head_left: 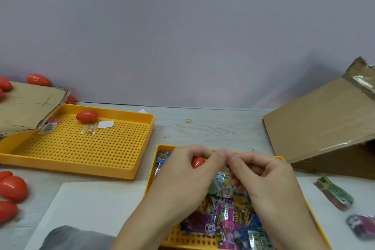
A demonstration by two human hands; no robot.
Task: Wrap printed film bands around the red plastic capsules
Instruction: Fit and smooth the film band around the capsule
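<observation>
We see both hands raised together over the far end of the near yellow tray (281, 158), which sits on the tabletop (213, 128) and holds a heap of printed film bands (229, 215) in many colours. The left hand (188, 172) is curled round a red capsule (197, 162); only the capsule's rounded end shows between the palm and the bent fingers. The right hand (265, 174) is just right of it, and its thumb and forefinger meet the left fingertips at the far middle, where the two hands pinch something thin and clear that we take for a film band, though blur keeps us from telling its print or its edges. So the capsule lies inside the left hand, left of the pinch, and apart from the right hand. To the far left a second yellow tray (129, 168) with a perforated floor carries one loose red capsule (86, 116), a small white slip (106, 124) and a little clear packet (88, 130). A cardboard flap (26, 105) overlaps that tray's far left corner, with more capsules behind it. A cluster of red capsules (12, 187) lies at the near left edge. A rubber band (188, 121) rests on the tabletop far of the hands, a cardboard box (316, 126) leans at the right, and two bundles of film (334, 193) lie near right.
</observation>
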